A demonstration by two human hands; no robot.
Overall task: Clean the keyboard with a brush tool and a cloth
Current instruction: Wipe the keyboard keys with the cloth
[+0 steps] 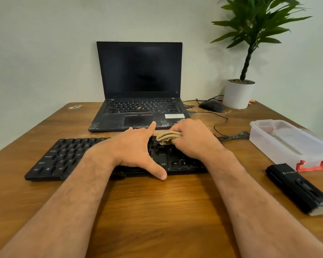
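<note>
Wooden surface (157, 211) is carrying a black keyboard (67, 159) before a laptop (140, 86).
Right hand (194, 138) is gripping a folded beige cloth (169, 137) on the keys; left hand (136, 146), fingers straight, is steadying the keyboard; brush tool (298, 190) is lying at right.

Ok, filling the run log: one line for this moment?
step: wiping keyboard | right hand: holds cloth | left hand: steadies keyboard | brush: on desk

Home office desk, wooden table (157, 211), laptop (139, 86), mouse (212, 106), potted plant (239, 94)
</note>
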